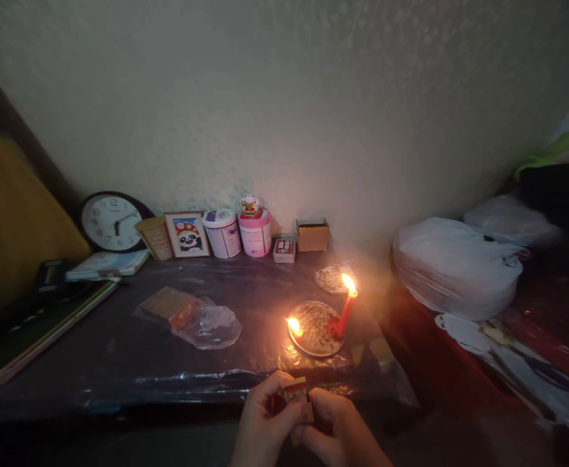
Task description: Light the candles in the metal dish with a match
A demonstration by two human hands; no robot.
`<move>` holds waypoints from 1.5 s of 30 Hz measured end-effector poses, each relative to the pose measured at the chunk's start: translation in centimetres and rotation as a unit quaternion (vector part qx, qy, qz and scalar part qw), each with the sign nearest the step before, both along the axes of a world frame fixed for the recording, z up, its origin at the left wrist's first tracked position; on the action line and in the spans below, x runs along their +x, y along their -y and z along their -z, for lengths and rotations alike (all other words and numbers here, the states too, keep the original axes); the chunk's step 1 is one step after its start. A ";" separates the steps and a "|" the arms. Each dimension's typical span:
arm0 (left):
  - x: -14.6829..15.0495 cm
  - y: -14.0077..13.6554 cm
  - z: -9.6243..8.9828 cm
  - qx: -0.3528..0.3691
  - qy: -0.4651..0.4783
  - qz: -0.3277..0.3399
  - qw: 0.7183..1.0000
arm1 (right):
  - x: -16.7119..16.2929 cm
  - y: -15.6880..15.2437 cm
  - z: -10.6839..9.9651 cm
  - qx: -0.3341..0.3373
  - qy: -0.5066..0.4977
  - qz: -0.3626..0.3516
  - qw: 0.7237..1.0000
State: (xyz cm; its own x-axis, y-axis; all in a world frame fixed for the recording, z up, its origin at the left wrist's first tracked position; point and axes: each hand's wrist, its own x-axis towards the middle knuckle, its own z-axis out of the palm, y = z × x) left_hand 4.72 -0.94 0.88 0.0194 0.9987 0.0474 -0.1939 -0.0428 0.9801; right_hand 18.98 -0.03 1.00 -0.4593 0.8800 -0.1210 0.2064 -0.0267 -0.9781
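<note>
Head view: we hold a small red matchbox (295, 393) between both hands at the near edge of the desk (119, 350). Our left hand (265, 421) has its fingers clamped around the box's left side, and our right hand (336, 428) has its fingers closed on the right end; whether a match is pinched there we cannot tell. To handle the box well, we judge it best to keep it low and well short of the flames, steadying it with the left while the right does the fine work.

We count two flames: one on a tall red candle (346, 312), leaning, and one on a low stub (294, 326), both on a round metal plate (313, 337). A second plate (330, 277) lies behind. Along the wall stand one clock (111, 222), one framed picture (187, 234), two tubs (238, 233) and two small boxes (299, 241).
</note>
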 end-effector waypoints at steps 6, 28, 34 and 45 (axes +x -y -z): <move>-0.1 -0.1 0.3 0.041 -0.006 0.006 0.999 | 0.0 0.1 -0.5 -0.019 -0.020 -0.005 1.000; -0.1 0.0 0.0 0.023 0.001 0.007 1.000 | 0.2 0.2 -1.1 -0.033 -0.055 -0.017 0.998; 0.0 0.1 0.1 0.017 -0.005 0.004 1.000 | 0.3 0.4 -0.9 -0.041 -0.057 -0.017 0.997; 0.1 0.3 -0.4 0.010 0.008 0.003 1.000 | 0.3 0.5 -0.8 -0.050 -0.069 -0.021 0.996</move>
